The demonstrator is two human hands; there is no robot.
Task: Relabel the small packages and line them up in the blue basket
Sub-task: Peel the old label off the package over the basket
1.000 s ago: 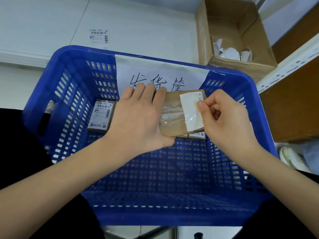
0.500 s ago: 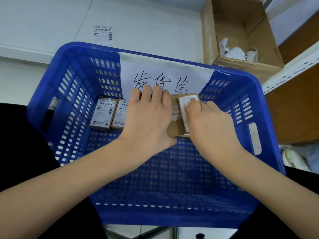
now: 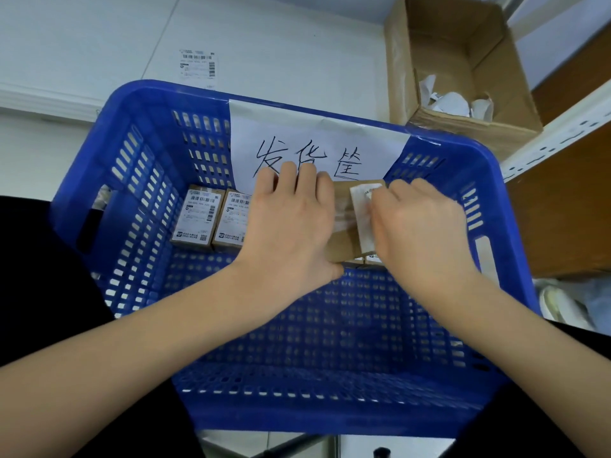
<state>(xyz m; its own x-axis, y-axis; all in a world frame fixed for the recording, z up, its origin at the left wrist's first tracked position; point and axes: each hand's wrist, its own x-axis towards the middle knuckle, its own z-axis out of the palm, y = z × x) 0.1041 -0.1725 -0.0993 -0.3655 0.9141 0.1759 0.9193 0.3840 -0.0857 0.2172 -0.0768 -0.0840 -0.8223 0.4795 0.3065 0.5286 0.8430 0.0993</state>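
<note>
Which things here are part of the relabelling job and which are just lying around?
Part of the job:
- blue basket
- held package, gripped by the left hand
- white label, pressed by the right hand
- two labelled packages lined up in the basket

Lying about:
- cardboard box of paper scraps
- loose label beyond the basket
</note>
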